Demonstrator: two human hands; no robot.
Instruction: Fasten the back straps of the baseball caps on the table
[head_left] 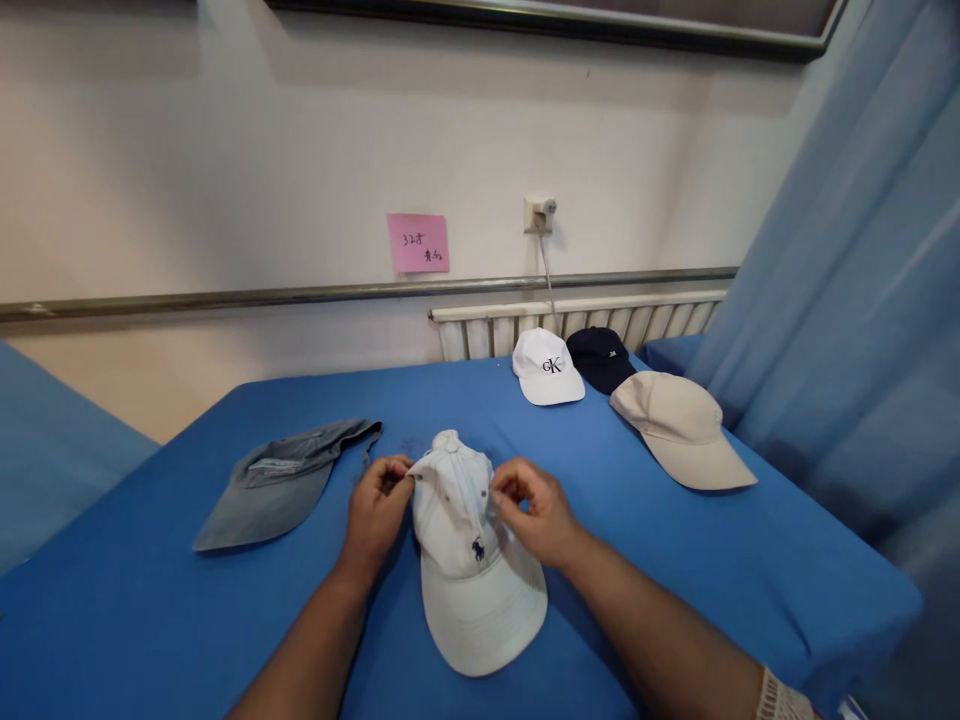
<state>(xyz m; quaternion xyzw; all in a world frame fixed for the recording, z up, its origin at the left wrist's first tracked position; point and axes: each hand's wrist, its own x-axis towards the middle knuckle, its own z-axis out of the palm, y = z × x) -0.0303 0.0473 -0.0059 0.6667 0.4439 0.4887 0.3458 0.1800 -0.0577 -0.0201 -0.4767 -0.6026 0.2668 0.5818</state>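
Note:
A pale baseball cap [480,600] with a small dark embroidered emblem lies before me, its brim pointing towards me and its crown partly creased. My left hand [381,505] pinches the crown's left side between thumb and fingers. On the opposite side, my right hand [534,512] is closed in a pinch at the crown's fabric. To the left of my left hand rests a grey-blue cap [281,485], flattened, with its strap end towards the middle.
The blue-covered table [165,600] carries a white cap [547,375], a navy cap [600,358] and a beige cap [682,425] at the back right. Behind it are a radiator [472,335], a wall rail [300,295] and a plugged socket [538,215]. Blue curtains [847,280] hang on the right.

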